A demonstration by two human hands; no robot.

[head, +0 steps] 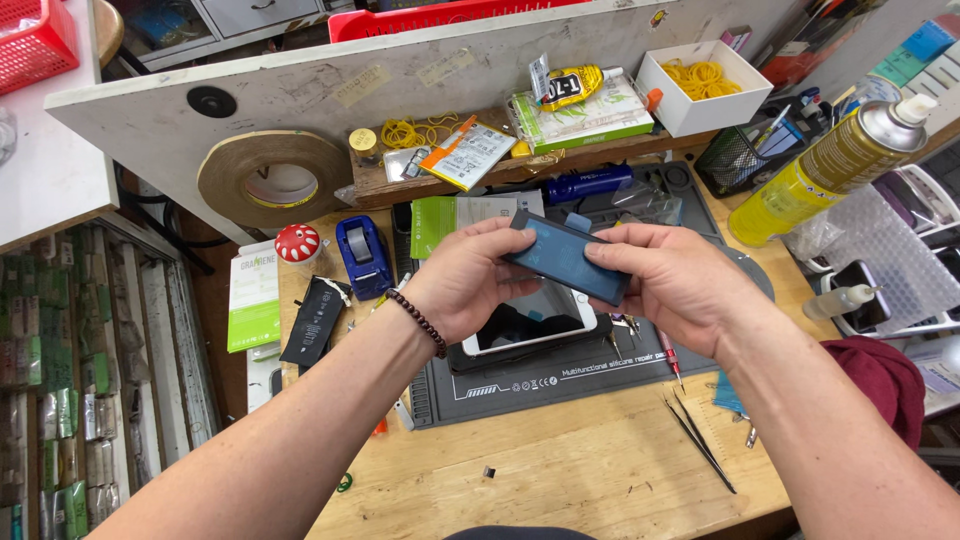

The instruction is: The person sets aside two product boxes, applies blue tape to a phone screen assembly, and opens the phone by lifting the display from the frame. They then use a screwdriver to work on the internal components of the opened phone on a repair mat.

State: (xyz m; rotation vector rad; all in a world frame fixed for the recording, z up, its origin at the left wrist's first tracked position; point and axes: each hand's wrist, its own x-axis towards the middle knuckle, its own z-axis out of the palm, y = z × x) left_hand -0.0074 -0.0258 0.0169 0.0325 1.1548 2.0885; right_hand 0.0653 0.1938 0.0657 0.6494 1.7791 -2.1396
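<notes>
My left hand [465, 280] and my right hand [675, 285] hold a dark flat rectangular part with a blue film [565, 258] between them, gripped at its two ends above the workbench. A beaded bracelet [418, 322] circles my left wrist. Right under the part lies a white-framed smartphone [535, 322], screen up, on a dark grey silicone repair mat [560, 375]. My hands hide the phone's upper end.
Black tweezers [700, 440] and a red screwdriver [668, 355] lie right of the mat. A blue tape dispenser [362, 255], red mushroom-shaped thing [297, 243] and black battery [313, 318] sit left. A yellow spray can [830, 165], tape roll [275, 180] and white box of rubber bands [700, 85] stand behind.
</notes>
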